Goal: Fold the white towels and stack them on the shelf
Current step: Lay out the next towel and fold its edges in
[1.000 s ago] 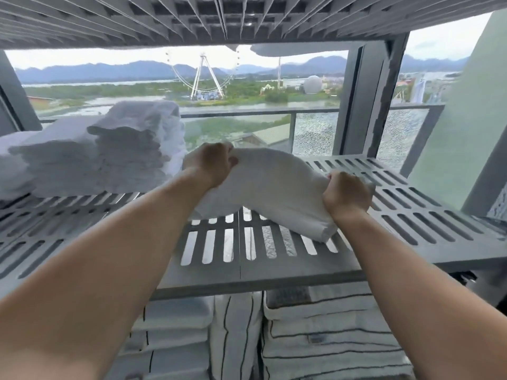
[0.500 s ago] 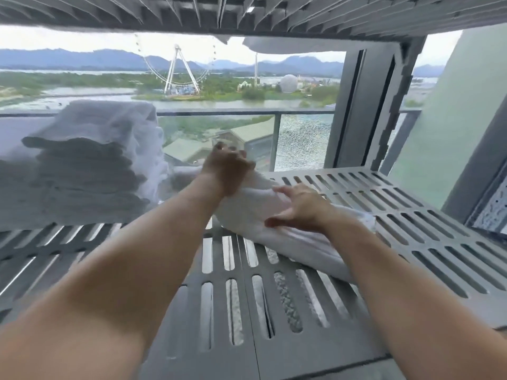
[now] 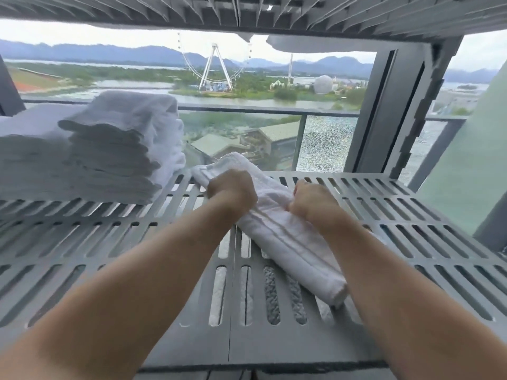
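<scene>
Both hands, left (image 3: pixel 231 192) and right (image 3: pixel 312 200), clamp the towel (image 3: pixel 285 242), lying diagonally far-left to near-right on the shelf (image 3: pixel 411 242).

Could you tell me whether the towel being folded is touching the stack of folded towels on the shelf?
Apart. The head view shows bare slotted shelf between the towel and the stack.

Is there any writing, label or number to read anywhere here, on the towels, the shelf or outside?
None: no readable text on the towel under both hands, the folded stack or the slotted shelf.
Buildings beyond the window are too small and blurred to show any signs.
</scene>
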The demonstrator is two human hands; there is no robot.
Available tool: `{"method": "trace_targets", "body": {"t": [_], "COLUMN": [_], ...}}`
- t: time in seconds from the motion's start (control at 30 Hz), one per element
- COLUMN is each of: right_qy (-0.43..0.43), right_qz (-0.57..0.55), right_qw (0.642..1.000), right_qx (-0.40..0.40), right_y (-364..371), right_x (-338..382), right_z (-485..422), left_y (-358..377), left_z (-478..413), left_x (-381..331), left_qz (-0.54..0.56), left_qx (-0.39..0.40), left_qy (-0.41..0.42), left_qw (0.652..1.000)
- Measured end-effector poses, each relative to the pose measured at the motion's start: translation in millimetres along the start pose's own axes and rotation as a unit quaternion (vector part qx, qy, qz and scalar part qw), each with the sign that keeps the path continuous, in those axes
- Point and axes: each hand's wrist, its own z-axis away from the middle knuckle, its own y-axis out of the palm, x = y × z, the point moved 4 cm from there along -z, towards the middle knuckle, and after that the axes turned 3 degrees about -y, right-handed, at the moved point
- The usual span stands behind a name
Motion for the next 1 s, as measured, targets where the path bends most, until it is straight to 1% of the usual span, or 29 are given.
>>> {"method": "trace_targets", "body": {"t": [0.1,0.2,0.27,0.3,0.33,0.37,0.4,0.43,0.47,0.5,0.53,0.57,0.63,0.67,0.7,0.73,0.8,0.87,1.0], "right_qy": [0.023,0.005,-0.047,-0.077,-0.101,-0.113,-0.123,-0.140,-0.160,-0.179,-0.194,-0.205,-0.216,-0.221,-0.227,-0.236,-0.245,-0.237,-0.227], "right_qz": [0.018,0.059,0.057,0.024,-0.033,-0.098,-0.153,-0.194,-0.220,-0.230,-0.231,-0.225,-0.200,-0.173,-0.137,-0.103,-0.053,-0.010,0.047], "right_qw": [0.999,0.998,0.995,0.990,0.979,0.960,0.938,0.919,0.906,0.902,0.907,0.918,0.948,0.959,0.964,0.965,0.968,0.971,0.973], "right_qx": [-0.019,0.004,0.068,0.117,0.176,0.237,0.284,0.314,0.325,0.318,0.295,0.255,0.120,0.040,-0.018,-0.038,-0.013,-0.002,-0.010], "right_y": [-6.6,-16.3,-18.3,-15.9,-11.7,-7.2,-2.8,0.0,2.3,3.1,2.6,-0.1,-9.5,-13.4,-14.9,-12.6,-1.4,7.4,11.7], "right_x": [-3.5,-5.3,-5.8,-5.9,-7.1,-8.1,-7.9,-6.5,-4.6,-2.0,0.6,2.9,4.5,3.5,2.6,2.5,3.8,4.9,7.2], "right_z": [14.1,30.2,35.5,38.8,44.9,52.1,59.6,66.4,70.7,72.1,71.4,68.7,59.9,56.1,54.8,55.3,55.5,52.8,45.5], "left_y": [-8.7,-13.0,-13.1,-13.0,-14.2,-15.1,-15.9,-16.8,-16.9,-17.0,-16.8,-16.6,-16.3,-15.4,-13.4,-9.7,0.5,11.8,22.2], "left_z": [23.9,40.7,47.7,50.1,53.9,57.6,60.0,62.3,65.0,68.7,72.8,77.5,88.3,93.4,98.1,102.4,111.6,113.7,103.1], "left_x": [-14.0,-28.6,-30.4,-27.4,-23.8,-18.8,-13.3,-8.4,-5.0,-3.3,-2.4,-1.2,0.5,-0.1,-2.1,-5.2,-13.4,-18.9,-7.3], "left_qz": [0.032,0.091,0.111,0.124,0.137,0.145,0.147,0.137,0.112,0.079,0.043,0.015,-0.009,-0.012,-0.008,0.002,0.029,0.042,0.092], "left_qx": [0.030,0.059,0.076,0.085,0.093,0.100,0.097,0.086,0.071,0.054,0.040,0.029,0.027,0.041,0.066,0.096,0.147,0.167,0.139], "left_qy": [-0.001,0.027,0.070,0.092,0.108,0.115,0.108,0.089,0.065,0.045,0.021,-0.009,-0.072,-0.101,-0.131,-0.161,-0.202,-0.182,-0.106], "left_qw": [0.999,0.994,0.988,0.984,0.980,0.978,0.978,0.983,0.989,0.994,0.998,0.999,0.997,0.994,0.989,0.982,0.968,0.968,0.980]}}
